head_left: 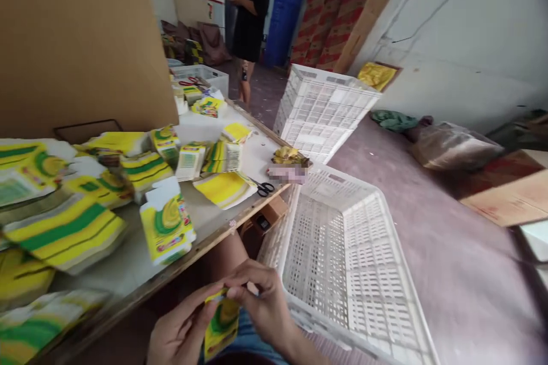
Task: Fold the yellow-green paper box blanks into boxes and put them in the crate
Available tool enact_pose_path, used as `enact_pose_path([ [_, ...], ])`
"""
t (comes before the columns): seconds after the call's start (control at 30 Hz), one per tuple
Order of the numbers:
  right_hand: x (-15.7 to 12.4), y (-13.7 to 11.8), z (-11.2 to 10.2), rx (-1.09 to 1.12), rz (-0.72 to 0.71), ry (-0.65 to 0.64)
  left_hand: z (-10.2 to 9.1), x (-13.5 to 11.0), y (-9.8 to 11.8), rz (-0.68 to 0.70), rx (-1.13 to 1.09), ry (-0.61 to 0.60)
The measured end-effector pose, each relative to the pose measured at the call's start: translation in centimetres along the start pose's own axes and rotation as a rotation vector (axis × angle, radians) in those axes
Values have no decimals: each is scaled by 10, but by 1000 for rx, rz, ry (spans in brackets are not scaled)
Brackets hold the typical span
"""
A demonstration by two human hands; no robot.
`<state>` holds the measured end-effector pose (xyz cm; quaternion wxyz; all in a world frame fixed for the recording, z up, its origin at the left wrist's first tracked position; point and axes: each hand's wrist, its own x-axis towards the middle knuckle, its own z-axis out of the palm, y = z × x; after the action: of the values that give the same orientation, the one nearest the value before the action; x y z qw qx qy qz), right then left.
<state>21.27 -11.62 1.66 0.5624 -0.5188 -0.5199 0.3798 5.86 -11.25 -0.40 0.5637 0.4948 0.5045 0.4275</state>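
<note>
Low in the view, over my lap, I hold a small yellow and green carton point(221, 322) in both hands. My left hand point(184, 319) grips its left side, fingers closed along the edge. The thumb and fingers of my right hand point(259, 296) pinch its top end, where the flap is mostly covered by fingers. On the table point(128, 259) nearby lies a flattened carton point(166, 222) of the same print. Stacks of flat cartons point(64, 228) spread over the table to the left. Black-handled scissors point(262, 187) rest near the table edge, by a yellow sheet point(225, 188).
A white perforated crate point(381, 251) stands on the floor at my right, with stacked white crates point(325, 102) behind it. A large cardboard sheet point(81, 40) rises at the left. A person point(252, 17) stands at the back near blue crates point(285, 20) and tall cardboard boxes point(334, 25).
</note>
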Motion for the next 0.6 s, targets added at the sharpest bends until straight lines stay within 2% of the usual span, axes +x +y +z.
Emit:
enact_pose_path([
  [0.07,1,-4,-18,-80,-32,8,-1,2,5,93,71,-79],
  [0.13,3,-5,-50,-257,-45,89,-11,5,9,243,203,-114],
  [0.17,5,-4,-69,-314,-50,155,-18,8,10,335,281,-85],
  [0.23,10,1,-109,-706,-68,321,-33,15,14,505,447,34],
  [0.3,15,10,-135,-986,-39,346,-47,28,18,600,615,154],
  [0.33,17,15,-139,-1030,-28,330,-54,36,19,613,700,190],
  [0.37,19,18,-136,-1015,-16,287,-59,44,20,601,785,211],
  [0.43,22,23,-112,-855,16,160,-68,59,19,589,923,190],
  [0.5,25,24,-71,-644,63,26,-73,67,16,584,1000,192],
  [0.6,36,22,-6,-424,69,-82,-76,67,13,606,1056,171],
])
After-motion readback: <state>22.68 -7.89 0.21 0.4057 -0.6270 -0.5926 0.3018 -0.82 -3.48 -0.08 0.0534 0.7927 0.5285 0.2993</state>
